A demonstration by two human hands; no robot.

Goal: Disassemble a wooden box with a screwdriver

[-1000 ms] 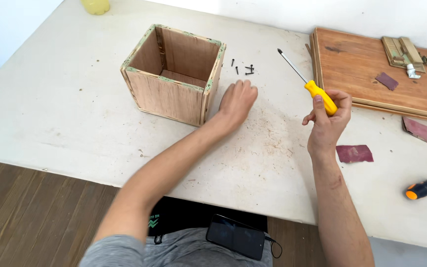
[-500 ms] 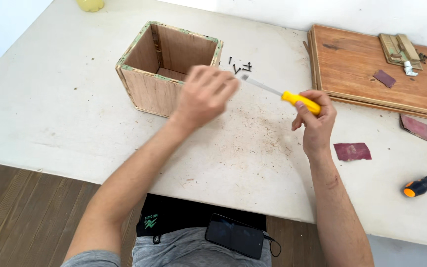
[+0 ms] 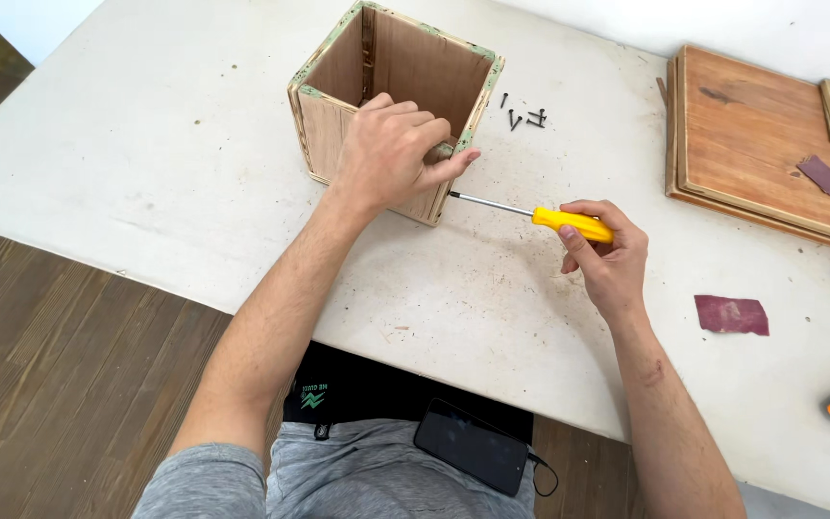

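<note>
The open wooden box (image 3: 391, 106) sits at the far side of the white table (image 3: 146, 163). The left hand (image 3: 391, 154) has moved from mid-air onto its near corner and now grips it. The right hand (image 3: 607, 255) has lowered the yellow screwdriver (image 3: 540, 213), tip against that corner, so driving looks ready. Dark screws (image 3: 523, 113) lie just beyond. A red-brown sandpaper scrap (image 3: 732, 315) lies right, near a wooden board (image 3: 761, 154).

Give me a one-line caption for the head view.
Left hand grips an open wooden box while right hand points a yellow-handled screwdriver at its corner.
</note>
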